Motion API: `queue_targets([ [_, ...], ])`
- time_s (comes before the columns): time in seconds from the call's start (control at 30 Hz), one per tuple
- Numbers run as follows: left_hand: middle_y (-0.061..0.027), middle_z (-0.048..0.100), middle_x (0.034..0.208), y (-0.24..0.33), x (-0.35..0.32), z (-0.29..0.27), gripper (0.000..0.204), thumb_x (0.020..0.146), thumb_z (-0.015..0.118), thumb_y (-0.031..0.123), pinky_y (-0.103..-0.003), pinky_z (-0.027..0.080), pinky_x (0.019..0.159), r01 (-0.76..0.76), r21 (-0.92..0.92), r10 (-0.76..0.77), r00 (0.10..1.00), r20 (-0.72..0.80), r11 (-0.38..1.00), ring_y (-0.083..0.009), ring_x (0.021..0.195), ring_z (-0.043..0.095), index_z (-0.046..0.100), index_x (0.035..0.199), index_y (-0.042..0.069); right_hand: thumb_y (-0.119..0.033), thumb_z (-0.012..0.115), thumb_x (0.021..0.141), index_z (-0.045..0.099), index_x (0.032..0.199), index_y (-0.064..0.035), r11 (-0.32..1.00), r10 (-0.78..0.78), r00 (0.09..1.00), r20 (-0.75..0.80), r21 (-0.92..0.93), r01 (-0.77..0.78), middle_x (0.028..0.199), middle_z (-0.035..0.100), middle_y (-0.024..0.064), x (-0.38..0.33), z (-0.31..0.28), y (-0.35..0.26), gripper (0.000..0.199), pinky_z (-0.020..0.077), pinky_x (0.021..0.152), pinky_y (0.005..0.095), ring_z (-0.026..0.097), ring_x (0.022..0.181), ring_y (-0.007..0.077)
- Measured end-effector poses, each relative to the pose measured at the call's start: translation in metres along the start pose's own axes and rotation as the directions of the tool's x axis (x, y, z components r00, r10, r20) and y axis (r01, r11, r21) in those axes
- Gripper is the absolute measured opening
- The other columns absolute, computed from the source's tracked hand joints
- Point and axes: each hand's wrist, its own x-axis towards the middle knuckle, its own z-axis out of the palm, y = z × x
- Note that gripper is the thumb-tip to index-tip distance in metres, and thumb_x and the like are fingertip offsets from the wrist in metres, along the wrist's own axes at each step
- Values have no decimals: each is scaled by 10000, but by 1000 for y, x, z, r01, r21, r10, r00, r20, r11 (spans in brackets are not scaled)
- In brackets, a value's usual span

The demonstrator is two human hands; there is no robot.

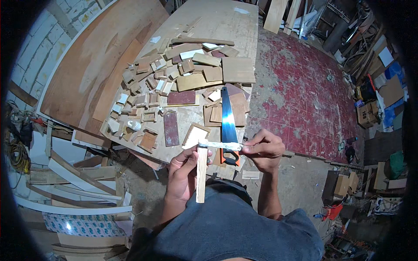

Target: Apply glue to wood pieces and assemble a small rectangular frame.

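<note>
Upright in my left hand (182, 174) is a narrow, pale wooden strip (201, 178), gripped near its top between thumb and fingers. My right hand (265, 150) pinches the right end of a slim, whitish, crumpled-looking stick-like piece (220, 145); I cannot tell its exact kind. It lies level across the gap between the hands, and its left end meets the top of the strip. Beneath it, on the worktable (213, 21), rests a handsaw (228, 115) with a black and orange handle. A small wooden piece with a pale face (196, 135) lies just beyond my left hand.
Many wood offcuts and small box-like frames (149, 116) cover the near half of the table. Dark red blocks (171, 129) and a light bulb (134, 125) lie among them. Large boards (96, 56) lean at left; curved strips (82, 211) are stacked below. Cartons (367, 114) stand at right.
</note>
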Motion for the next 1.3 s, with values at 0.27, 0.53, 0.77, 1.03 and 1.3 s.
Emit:
queue_targets([
  [0.27,-160,710,1037,14,0,-24,245,971,608,155,-311,543,817,22,-20,-22,1000,-2,1000,-196,884,684,661,1165,16,-5,851,628,789,821,-63,997,25,997,-74,73,-20,770,703,72,1,25,3,211,493,608,230,666,686,132],
  [0.53,-154,705,1022,39,0,-97,218,965,612,166,-292,543,763,14,-100,-24,995,-97,995,-203,866,680,669,1126,32,22,839,644,783,833,-46,991,108,986,128,61,-117,742,705,88,10,88,16,208,507,596,240,672,665,143],
  [0.77,-152,691,1054,67,-14,-212,313,938,660,205,-305,531,783,-111,-161,48,935,-352,981,-208,867,660,636,1167,-7,1,816,741,723,812,36,883,444,881,164,90,-461,749,696,114,48,225,67,122,501,576,248,653,644,143],
  [1.03,-160,671,1090,66,-67,-315,299,978,586,137,-340,502,903,-287,-336,-56,681,-730,897,-221,969,649,597,1219,-40,-140,752,786,745,938,-24,931,343,779,524,-299,-209,743,686,174,69,456,253,191,510,592,339,660,600,252],
  [1.3,-155,675,1067,55,-94,-347,280,997,549,152,-314,539,815,-358,-349,-80,590,-803,866,-206,909,667,598,1184,-50,-196,667,796,742,817,-89,834,271,674,687,-518,193,798,691,180,52,574,323,132,546,672,451,675,723,361],
])
